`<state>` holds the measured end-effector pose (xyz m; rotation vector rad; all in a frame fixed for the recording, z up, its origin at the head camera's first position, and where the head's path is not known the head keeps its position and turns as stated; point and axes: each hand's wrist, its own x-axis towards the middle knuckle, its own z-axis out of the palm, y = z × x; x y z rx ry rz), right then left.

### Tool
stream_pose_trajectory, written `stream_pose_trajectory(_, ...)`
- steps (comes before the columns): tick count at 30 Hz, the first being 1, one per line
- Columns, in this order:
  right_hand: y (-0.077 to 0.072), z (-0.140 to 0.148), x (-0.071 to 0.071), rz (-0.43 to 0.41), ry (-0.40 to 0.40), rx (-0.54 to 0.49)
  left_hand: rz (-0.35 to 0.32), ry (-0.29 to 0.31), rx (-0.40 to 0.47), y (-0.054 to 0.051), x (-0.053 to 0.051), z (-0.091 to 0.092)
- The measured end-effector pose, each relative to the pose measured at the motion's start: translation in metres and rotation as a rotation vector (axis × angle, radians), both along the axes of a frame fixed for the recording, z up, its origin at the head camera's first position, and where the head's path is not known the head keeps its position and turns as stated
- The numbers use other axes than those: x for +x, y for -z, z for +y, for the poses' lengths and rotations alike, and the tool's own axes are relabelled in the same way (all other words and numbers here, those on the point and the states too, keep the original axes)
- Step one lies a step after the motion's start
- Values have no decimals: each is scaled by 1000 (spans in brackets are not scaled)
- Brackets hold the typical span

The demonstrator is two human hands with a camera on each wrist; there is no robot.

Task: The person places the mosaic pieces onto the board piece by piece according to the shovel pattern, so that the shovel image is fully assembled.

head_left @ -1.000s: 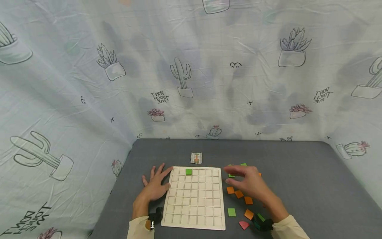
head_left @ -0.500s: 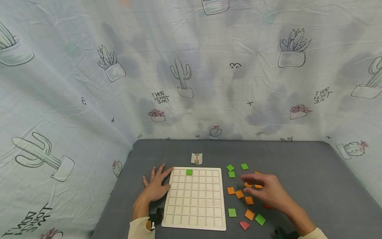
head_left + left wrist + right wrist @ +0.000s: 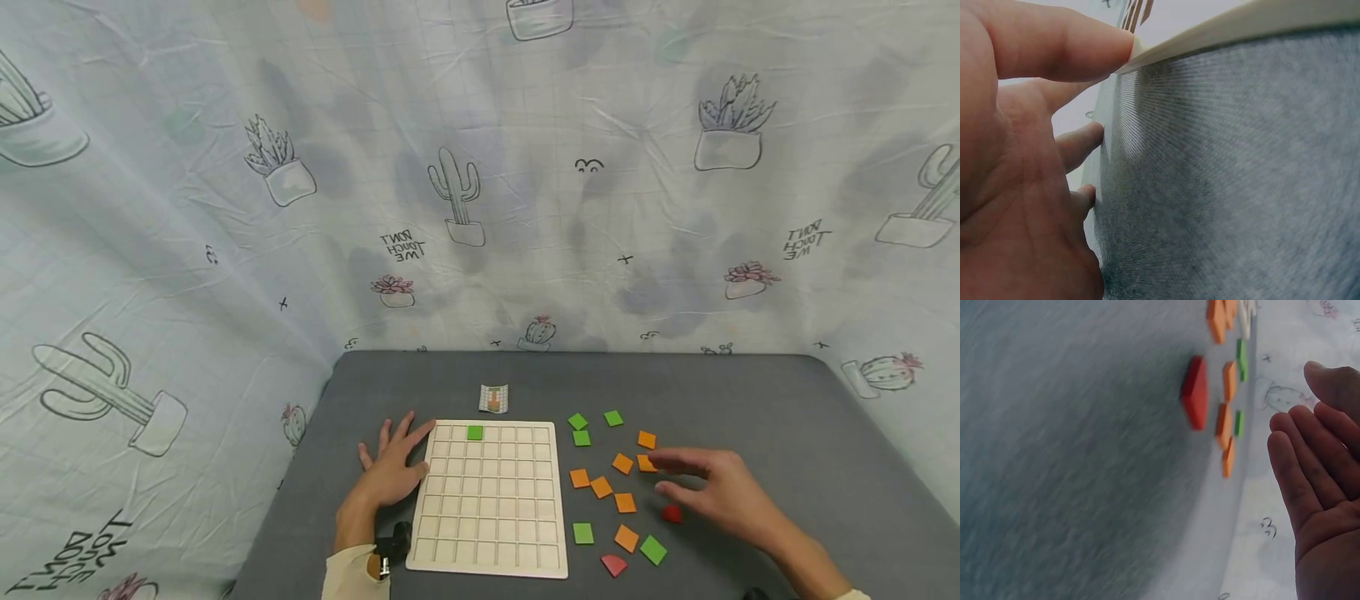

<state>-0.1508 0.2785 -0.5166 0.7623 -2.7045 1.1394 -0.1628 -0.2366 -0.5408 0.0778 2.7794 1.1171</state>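
In the head view a pale wooden grid board (image 3: 487,498) lies on the grey table, one green square tile (image 3: 475,432) set in its far row. My left hand (image 3: 392,473) is spread at the board's left edge, thumb and index finger touching the rim; the left wrist view shows the thumb (image 3: 1079,47) against the board's side. My right hand (image 3: 716,487) hovers over the right of the loose tiles, fingers fairly straight and nothing in them. Close beside it are an orange tile (image 3: 646,463) and a red piece (image 3: 672,513), the latter also plain in the right wrist view.
Several orange tiles (image 3: 625,502) and green tiles (image 3: 582,533) lie scattered right of the board, with a pinkish-red wedge (image 3: 613,565) near the front. A small printed pattern card (image 3: 493,398) lies beyond the board. Patterned cloth (image 3: 525,208) hangs behind the table.
My right hand has moved right and toward me, away from the green tiles by the board's edge, uncovering orange tiles and the red piece. The left hand and board have stayed put.
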Motion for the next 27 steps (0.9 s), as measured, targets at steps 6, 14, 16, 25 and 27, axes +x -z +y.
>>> stream_pose_trajectory(6,4,8,-4,-3,15,24,-7,-2,2,0,1,-2)
stream_pose_trajectory(14,8,13,-16,-22,24,58,-1,2,-5,3,1,-2)
stream_pose_trajectory(16,9,14,-19,-29,31,73,0,2,-7,3,1,-2)
stream_pose_trajectory(25,18,16,-28,-72,29,91,3,8,-8,2,0,-1)
stream_pose_trajectory(27,18,16,-29,-74,32,98,5,10,-13,2,-1,-1)
